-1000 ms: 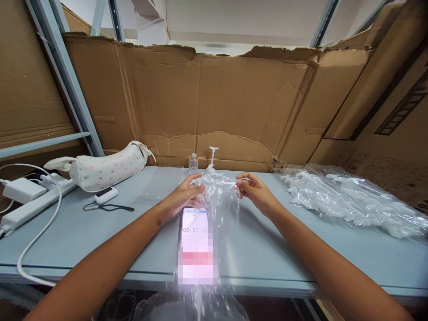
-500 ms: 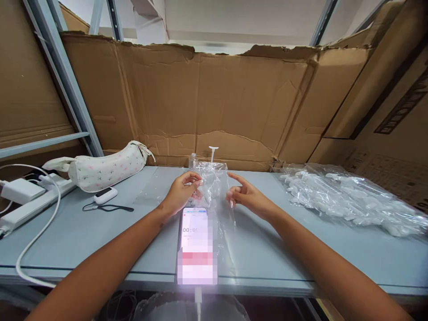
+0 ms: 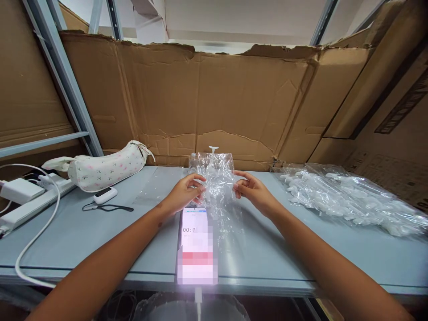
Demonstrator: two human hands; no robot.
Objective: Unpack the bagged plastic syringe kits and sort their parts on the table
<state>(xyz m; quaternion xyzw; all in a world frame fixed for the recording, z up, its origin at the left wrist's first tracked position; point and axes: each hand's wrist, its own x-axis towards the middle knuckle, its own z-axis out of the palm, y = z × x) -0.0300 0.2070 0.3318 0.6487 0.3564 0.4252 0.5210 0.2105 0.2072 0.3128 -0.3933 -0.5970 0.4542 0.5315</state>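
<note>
A clear plastic bag (image 3: 219,178) is stretched upright between my two hands, above the bench. My left hand (image 3: 187,189) pinches its left edge with thumb and fingers. On the opposite edge, my right hand (image 3: 250,189) grips the film, its index finger reaching forward along the side. The lower part of the bag hangs loosely toward the bench, and I cannot make out anything inside it. Just behind it stand a small clear bottle (image 3: 193,162) and a white T-shaped piece (image 3: 213,149), whose lower part is hidden by the bag.
A phone (image 3: 195,245) lies in front of my hands, cabled at the bench edge. Bagged white pieces (image 3: 351,198) lie to the right. At left are a patterned pouch (image 3: 107,167), a small white device (image 3: 105,195) and a power strip (image 3: 36,205). Cardboard (image 3: 214,98) walls the back.
The bag has been raised slightly and spread flatter, its top edge now higher. My right hand has shifted a little to the right, and its index finger now lies against the bag's side.
</note>
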